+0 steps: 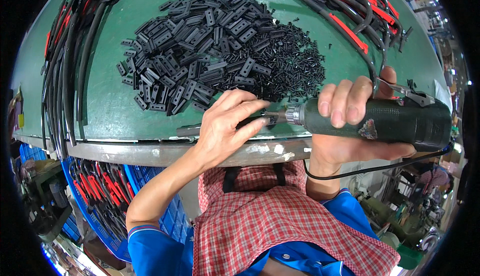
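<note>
Left hand (pixel 226 121) pinches a black tube (pixel 189 131); at its three o'clock, right hand (pixel 348 101) grips a power screwdriver (pixel 395 121). Probably fastening; next move calls for steady alignment.

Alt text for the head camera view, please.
A person's right hand holds a green power screwdriver pointed toward the left hand, which holds a black tube. On the green table beyond lie heaped black two-hole blocks and small screws.
</note>
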`<state>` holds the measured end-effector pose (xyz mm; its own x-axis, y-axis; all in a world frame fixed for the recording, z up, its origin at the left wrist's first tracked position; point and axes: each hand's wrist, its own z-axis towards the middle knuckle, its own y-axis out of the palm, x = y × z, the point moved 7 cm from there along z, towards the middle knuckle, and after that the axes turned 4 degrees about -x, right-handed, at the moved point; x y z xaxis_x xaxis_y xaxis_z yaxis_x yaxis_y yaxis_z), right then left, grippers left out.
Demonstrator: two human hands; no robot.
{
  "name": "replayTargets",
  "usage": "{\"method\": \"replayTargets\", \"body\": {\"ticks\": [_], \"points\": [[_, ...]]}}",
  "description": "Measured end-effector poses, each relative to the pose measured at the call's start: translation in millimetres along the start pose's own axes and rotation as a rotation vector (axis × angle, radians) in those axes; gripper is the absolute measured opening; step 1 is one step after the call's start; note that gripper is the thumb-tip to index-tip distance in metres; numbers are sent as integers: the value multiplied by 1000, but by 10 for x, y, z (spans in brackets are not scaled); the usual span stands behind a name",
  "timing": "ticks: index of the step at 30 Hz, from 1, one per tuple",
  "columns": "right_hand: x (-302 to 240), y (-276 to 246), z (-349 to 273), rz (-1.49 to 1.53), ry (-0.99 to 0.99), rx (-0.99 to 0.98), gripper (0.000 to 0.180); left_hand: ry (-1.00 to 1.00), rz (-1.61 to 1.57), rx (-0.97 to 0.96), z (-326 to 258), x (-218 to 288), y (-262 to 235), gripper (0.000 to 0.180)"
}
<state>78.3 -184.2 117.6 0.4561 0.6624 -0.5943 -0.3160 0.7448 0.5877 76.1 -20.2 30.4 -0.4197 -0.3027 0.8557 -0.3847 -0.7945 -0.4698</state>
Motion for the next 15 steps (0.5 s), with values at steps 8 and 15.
{"method": "replayTargets", "body": {"ticks": [8, 15], "points": [[-8, 66, -1, 4, 5, 15, 97, -3, -105, -5, -22, -56, -5, 18], [50, 33, 4, 8, 40, 6, 98, 51, -43, 6, -21, -9, 15, 19]]}}
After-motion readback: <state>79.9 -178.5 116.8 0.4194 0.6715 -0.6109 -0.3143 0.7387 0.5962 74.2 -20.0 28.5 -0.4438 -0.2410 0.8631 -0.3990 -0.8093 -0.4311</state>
